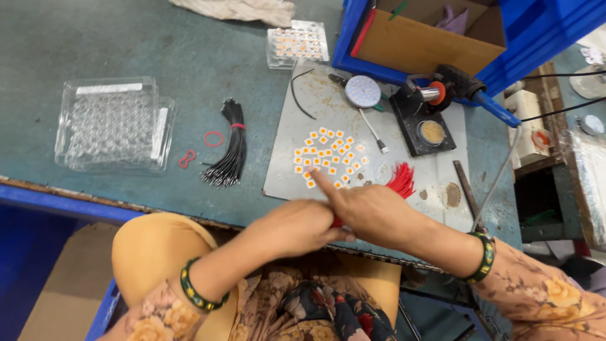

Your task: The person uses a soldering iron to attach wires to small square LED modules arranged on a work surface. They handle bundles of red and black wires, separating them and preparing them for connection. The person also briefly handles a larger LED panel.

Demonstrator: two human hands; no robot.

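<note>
Red wires point(401, 180), thin and stiff, fan out in a bundle just beyond your right hand point(372, 213), lying on the pale grey metal sheet point(442, 170) that covers part of the worn green table point(158, 44). Your right forefinger stretches out straight and its tip touches the near edge of the small white square chips point(328, 156), each with an orange centre, scattered flat on that sheet; the other fingers curl in over the near end of the red bundle. Your left hand point(297, 226) is curled shut against the right one; what it grips I cannot tell, for the fingers are hidden. Left of the sheet lies a bundle of black wires point(230, 151) bound by a red band, with two loose red rubber bands point(213, 138) beside it and a clear, dimpled plastic tray point(113, 123) further left. Behind the chips sits a round white disc point(362, 91), and to its right a black soldering stand point(424, 123) with a brassy round pad.
</note>
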